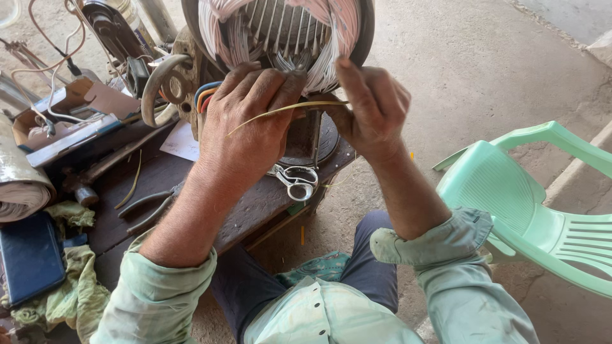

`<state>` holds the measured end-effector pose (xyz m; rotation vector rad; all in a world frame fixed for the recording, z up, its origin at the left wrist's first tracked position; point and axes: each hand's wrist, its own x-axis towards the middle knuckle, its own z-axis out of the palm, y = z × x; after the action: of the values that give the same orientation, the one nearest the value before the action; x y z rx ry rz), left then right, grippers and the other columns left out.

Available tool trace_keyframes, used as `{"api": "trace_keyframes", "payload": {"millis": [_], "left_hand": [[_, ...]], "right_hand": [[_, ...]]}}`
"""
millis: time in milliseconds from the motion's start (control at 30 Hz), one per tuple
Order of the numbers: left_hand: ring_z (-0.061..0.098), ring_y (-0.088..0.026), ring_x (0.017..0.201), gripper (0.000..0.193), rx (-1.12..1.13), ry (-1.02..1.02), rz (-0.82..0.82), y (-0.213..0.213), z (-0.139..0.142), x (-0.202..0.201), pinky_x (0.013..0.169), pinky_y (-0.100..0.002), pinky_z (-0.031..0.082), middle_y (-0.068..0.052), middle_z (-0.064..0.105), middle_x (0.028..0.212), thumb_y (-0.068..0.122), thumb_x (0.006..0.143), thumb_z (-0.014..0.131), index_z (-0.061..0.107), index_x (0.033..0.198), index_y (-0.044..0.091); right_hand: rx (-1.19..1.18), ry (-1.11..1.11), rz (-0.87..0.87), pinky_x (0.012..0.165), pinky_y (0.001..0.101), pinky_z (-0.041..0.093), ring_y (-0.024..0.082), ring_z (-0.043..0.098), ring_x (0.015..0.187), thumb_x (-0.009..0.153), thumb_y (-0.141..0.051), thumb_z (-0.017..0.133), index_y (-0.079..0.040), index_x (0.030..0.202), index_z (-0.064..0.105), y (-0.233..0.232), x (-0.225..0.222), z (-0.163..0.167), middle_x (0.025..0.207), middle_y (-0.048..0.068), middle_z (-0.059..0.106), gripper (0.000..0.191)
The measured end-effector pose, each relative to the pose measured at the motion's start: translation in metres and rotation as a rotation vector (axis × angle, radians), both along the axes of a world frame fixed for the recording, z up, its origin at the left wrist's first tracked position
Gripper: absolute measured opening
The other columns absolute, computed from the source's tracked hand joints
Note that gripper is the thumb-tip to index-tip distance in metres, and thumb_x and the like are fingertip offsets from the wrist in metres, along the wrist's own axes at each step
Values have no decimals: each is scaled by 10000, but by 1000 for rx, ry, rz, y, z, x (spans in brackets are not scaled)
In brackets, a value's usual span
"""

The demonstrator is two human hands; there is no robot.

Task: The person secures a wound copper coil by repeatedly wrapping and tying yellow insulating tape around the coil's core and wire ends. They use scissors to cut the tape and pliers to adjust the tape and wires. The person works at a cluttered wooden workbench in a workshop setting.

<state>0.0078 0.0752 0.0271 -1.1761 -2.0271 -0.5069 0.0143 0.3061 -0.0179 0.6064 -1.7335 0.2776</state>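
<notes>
a thin yellow strip (287, 109) is pinched between the left hand (252, 121) and right hand (370, 105), close together at the stator (280, 32) windings on the bench (255, 204). the strip looks light, springy, best gripped near its ends.

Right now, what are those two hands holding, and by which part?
A thin yellowish strip: the left hand pinches its middle, the right hand its far end, against the motor windings.

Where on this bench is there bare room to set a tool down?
Bare wood shows between the pliers and the scissors, under the left hand. The bench's left end is crowded: cardboard box, rags, dark case.
</notes>
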Motion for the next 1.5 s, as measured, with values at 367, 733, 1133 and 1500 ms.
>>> {"api": "trace_keyframes", "payload": {"millis": [367,733,1133,1500], "left_hand": [[682,-300,1072,385,34,-9,11,3,1,0,1021,-446,531,-100,662,1117,135,937,755,670,1297,28],[676,-301,1097,393,41,-30,-16,3,1,2,1057,-460,509,-109,655,1141,112,939,758,652,1308,32],[655,-302,1017,351,131,49,5,14,-12,-3,1038,-477,505,-107,614,1056,99,931,764,656,1259,33],[664,-302,1067,318,190,85,56,23,-19,-2,1065,-479,508,-115,633,1111,81,905,739,686,1216,42]], "right_hand": [[-521,-231,119,530,217,507,96,652,722,1005,-84,785,-7,1131,655,-43,29,-19,962,81,663,196],[-552,-335,163,541,250,411,83,577,643,1016,41,701,-4,1040,668,-44,35,-4,843,60,636,61],[-535,-342,268,575,238,472,119,634,740,995,47,731,13,1046,694,-35,31,-3,895,88,683,71],[-399,-320,156,535,253,451,90,614,665,955,-14,812,-20,954,682,-18,23,5,838,60,681,129]]}}
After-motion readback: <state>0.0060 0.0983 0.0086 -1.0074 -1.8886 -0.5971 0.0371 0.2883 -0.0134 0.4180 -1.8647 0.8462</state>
